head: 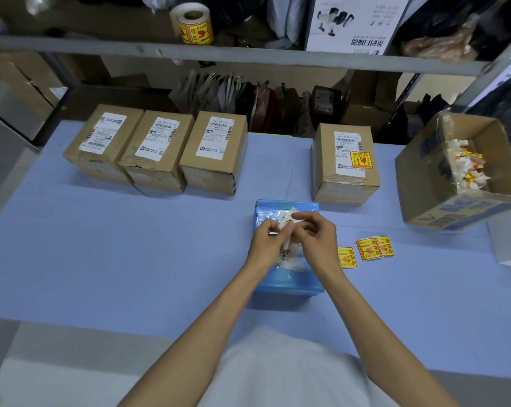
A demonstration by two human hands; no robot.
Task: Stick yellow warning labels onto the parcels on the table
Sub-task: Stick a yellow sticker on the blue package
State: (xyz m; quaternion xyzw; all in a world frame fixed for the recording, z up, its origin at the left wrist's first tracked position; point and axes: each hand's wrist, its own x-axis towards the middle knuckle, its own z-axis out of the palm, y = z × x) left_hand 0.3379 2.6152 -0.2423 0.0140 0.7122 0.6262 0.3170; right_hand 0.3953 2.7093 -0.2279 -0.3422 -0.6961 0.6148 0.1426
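Blue parcel [286,277] flat mid-table, three brown parcels [160,148] unlabelled, fourth [344,163] yellow-labelled, loose labels [368,249] alongside

Both forearms reach forward, left hand [267,240] and right hand [316,235] meeting, fingertips pinched together.

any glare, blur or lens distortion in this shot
Head view: wide-angle bending curves the shelf rail and the table edges; soft, even light with faint shadows; slight sheen on the blue parcel; the left hand and right hand look a little soft, and the corners are blurrier.
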